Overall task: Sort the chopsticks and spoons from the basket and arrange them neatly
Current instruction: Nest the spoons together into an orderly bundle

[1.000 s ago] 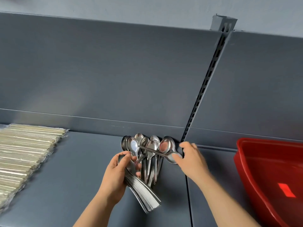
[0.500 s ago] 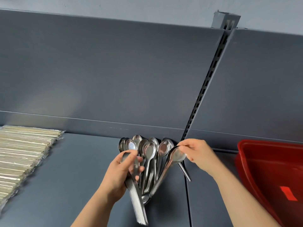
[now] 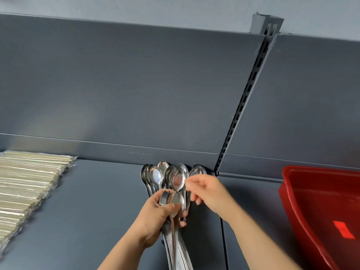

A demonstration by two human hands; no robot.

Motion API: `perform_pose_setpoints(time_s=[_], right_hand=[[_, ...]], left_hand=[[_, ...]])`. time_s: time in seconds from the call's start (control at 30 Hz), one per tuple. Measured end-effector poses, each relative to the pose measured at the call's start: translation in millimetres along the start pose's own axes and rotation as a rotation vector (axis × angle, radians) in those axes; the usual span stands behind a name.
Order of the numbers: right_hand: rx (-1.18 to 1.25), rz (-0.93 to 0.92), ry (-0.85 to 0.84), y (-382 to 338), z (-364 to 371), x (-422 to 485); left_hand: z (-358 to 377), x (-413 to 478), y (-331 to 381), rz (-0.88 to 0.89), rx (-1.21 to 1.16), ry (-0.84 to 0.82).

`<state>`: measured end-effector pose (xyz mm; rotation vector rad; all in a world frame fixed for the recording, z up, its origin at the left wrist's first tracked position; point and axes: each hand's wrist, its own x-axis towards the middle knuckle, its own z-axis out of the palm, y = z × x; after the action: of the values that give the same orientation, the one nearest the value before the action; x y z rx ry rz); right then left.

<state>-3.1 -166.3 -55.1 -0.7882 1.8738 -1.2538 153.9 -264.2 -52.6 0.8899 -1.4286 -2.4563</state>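
left hand (image 3: 155,215): fingers wrapped tight round the spoon stack (image 3: 176,244), handles trailing down.
right hand (image 3: 208,193): curled, fingertips at the front spoon (image 3: 177,179) rim; grip blurred, can't tell.
spoon fan (image 3: 155,175): on the shelf (image 3: 97,201), against the back.
chopsticks (image 3: 25,184): wrapped, far left.
basket (image 3: 321,211): red, far right.

The spoons (image 3: 176,180) are finished in bright silver, with faint pink reflections carried in some bowls. The chopsticks (image 3: 25,184) are seen as pale cream-yellow stripes under glossy clear wrapping. The basket (image 3: 292,201) is coloured deep red, and a brighter red patch (image 3: 343,229) is marked inside it. The shelf (image 3: 93,211) and back panel (image 3: 136,84) are painted slate blue-grey; the upright (image 3: 245,100) is patterned with a row of black slots.
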Motion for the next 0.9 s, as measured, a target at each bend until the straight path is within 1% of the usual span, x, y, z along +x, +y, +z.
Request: perform_pose_setpoints(time_s=[0.07, 0.1, 0.13, 0.2, 0.27, 0.33, 0.47, 0.5, 0.63, 0.7, 0.83, 0.9], right_hand=[[-0.163, 0.031, 0.274, 6, -10, 8], [-0.248, 0.065, 0.36, 9, -14, 12], [-0.337, 0.102, 0.388, 11, -17, 17], [-0.529, 0.162, 0.355, 12, -12, 23], [-0.651, 0.22, 0.358, 11, -1, 29], [-0.676, 0.263, 0.373, 8, 8, 35], [-0.637, 0.331, 0.33, 6, 10, 43], [-0.674, 0.311, 0.32, 8, 8, 44], [-0.894, 0.128, 0.28, 9, 3, 39], [-0.918, 0.074, 0.331, 10, 0, 33], [-0.862, -0.001, 0.512, 11, -20, 22], [-0.932, -0.063, 0.554, 12, -30, 19]], left_hand=[[-4, 0, -2, 0.008, -0.077, 0.059], [-6, 0, -2, 0.012, -0.111, 0.075], [-9, 0, -2, 0.015, -0.138, 0.086], [-15, 1, -2, 0.023, -0.172, 0.102], [-19, 2, -1, 0.035, -0.17, 0.12], [-20, 2, 0, 0.041, -0.157, 0.129], [-21, -1, 5, 0.049, -0.145, 0.127], [-21, -2, 7, 0.049, -0.141, 0.124], [-19, 0, 11, 0.041, -0.13, 0.119], [-19, 1, 13, 0.046, -0.141, 0.123], [-21, 4, 13, 0.046, -0.167, 0.125], [-21, 6, 14, 0.047, -0.177, 0.125]])
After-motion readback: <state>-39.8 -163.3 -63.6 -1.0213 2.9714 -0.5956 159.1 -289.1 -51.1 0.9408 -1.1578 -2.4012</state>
